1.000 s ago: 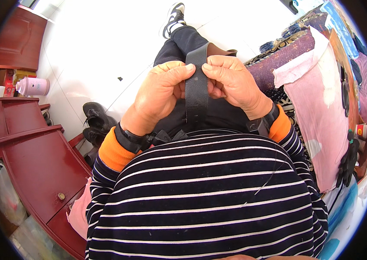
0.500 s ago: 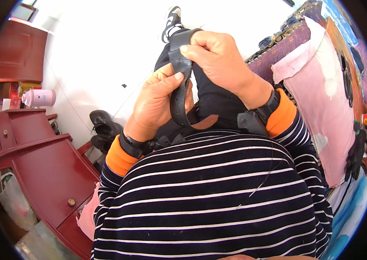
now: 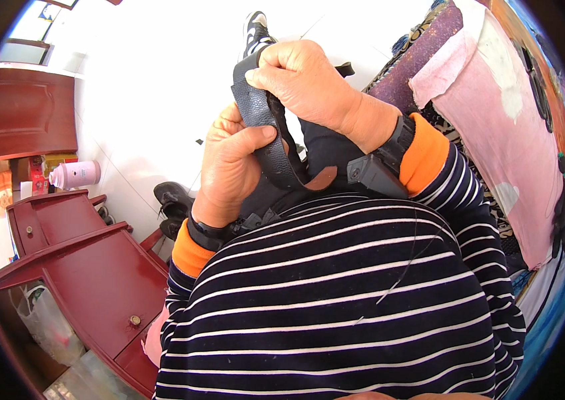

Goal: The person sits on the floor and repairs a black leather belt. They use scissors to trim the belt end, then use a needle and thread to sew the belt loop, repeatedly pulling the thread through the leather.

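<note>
Both hands are closed on the black leather strap point(image 3: 270, 137) held up before your chest, left hand point(image 3: 232, 167) low, right hand point(image 3: 306, 80) gripping its far end; I'd judge a hard pull could slip it from your left thumb

1. Pink cylindrical container with a white cap point(image 3: 74, 175), lying on its side on the floor at the left, just behind the dark red wooden cabinet point(image 3: 89, 267).
2. Small red-and-yellow box point(image 3: 48, 172), partly hidden, just beside the pink container.
3. Clear plastic bag point(image 3: 48, 323), crumpled, in the cabinet's open lower compartment; its contents cannot be told.
</note>
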`<state>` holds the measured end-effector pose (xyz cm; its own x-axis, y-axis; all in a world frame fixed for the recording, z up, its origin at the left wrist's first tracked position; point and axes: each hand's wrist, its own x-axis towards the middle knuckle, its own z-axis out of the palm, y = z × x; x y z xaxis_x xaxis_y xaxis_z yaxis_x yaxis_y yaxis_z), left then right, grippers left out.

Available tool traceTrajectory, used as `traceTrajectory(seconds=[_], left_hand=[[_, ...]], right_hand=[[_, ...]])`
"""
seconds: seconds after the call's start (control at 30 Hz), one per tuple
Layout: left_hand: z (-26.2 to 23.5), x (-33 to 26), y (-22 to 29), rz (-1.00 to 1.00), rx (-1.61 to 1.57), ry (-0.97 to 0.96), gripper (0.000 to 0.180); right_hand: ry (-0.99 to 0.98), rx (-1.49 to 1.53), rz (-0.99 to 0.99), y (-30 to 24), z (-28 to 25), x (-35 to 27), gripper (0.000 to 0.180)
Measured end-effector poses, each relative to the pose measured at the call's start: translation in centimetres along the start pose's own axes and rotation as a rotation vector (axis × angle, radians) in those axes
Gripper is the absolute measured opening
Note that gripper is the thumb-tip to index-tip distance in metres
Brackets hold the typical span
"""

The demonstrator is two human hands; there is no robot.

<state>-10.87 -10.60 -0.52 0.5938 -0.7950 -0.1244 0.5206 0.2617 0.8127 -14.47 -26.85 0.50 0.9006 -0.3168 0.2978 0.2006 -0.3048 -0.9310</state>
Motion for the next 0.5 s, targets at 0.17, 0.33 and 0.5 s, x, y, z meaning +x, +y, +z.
traceTrajectory(seconds=[0.17, 0.33, 0.5], left_hand=[[0.02, 0.07, -0.04, 0.0, -0.061, -0.002, 0.024], [0.25, 0.17, 0.07, -0.015, -0.086, -0.048, 0.017], [0.41, 0.65, 0.26, -0.001, -0.016, 0.006, 0.016]], right_hand=[[0.007, 0.006, -0.011, -0.08, -0.08, -0.25, 0.028], [-0.005, 0.044, 0.031, -0.38, -0.5, -0.36, 0.027], [0.002, 0.023, 0.048, -0.61, -0.49, -0.36, 0.027]])
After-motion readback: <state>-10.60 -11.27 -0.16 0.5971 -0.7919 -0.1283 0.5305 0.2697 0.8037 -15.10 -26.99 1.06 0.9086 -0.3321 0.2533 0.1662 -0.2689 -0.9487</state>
